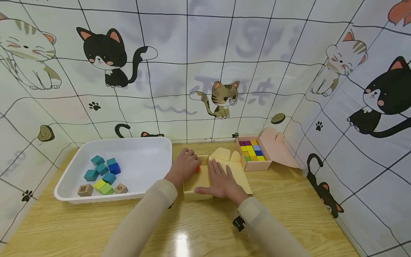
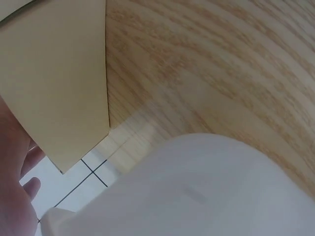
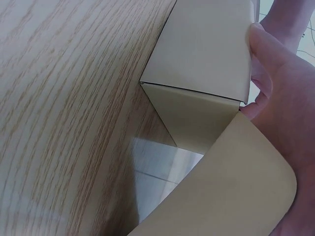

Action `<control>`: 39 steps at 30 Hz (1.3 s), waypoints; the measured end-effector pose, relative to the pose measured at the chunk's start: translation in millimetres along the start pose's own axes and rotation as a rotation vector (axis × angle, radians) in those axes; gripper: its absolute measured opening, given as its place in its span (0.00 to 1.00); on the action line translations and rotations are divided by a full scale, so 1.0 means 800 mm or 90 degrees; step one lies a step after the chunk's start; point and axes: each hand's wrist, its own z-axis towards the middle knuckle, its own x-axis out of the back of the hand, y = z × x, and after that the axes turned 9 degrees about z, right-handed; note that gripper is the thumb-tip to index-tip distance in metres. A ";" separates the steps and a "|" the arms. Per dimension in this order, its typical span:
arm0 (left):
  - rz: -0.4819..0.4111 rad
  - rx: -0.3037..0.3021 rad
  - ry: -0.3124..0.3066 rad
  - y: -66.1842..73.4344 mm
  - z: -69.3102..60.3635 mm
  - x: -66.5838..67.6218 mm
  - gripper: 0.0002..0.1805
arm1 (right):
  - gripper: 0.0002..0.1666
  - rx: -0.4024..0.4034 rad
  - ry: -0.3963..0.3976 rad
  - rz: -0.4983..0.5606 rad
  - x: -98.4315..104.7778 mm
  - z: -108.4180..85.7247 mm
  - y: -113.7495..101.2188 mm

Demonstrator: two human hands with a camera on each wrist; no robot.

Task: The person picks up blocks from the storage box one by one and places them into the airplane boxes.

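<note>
Holding the orange block in the curled left hand, inside the far end of the yellow box; resting the right hand, outspread and empty, over the box's right edge. Perhaps risking skewing the block by releasing unevenly, or sliding the box by pressing sideways.

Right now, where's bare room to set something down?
Bare: table right of the right forearm, in front of the pink box; also the white tray's right half, beside the loose blocks.
Crowded: the tray's left half, the block-filled pink box, and the cream box, where left hand and right hand are.
</note>
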 end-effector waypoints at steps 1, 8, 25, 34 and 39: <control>-0.003 0.003 0.001 0.000 0.000 -0.001 0.08 | 0.72 -0.001 0.000 0.000 0.000 0.000 0.000; 0.007 0.015 0.000 -0.001 -0.001 -0.003 0.06 | 0.72 -0.002 0.000 0.010 -0.002 -0.001 0.000; -0.101 0.109 0.044 -0.101 -0.044 0.046 0.11 | 0.73 0.004 -0.009 0.022 -0.005 -0.003 0.004; -0.124 0.222 -0.049 -0.202 -0.128 0.059 0.14 | 0.73 0.011 -0.011 0.029 -0.005 -0.001 0.007; -0.151 0.272 -0.107 -0.237 -0.179 0.048 0.14 | 0.73 0.009 -0.006 0.025 -0.003 0.000 0.007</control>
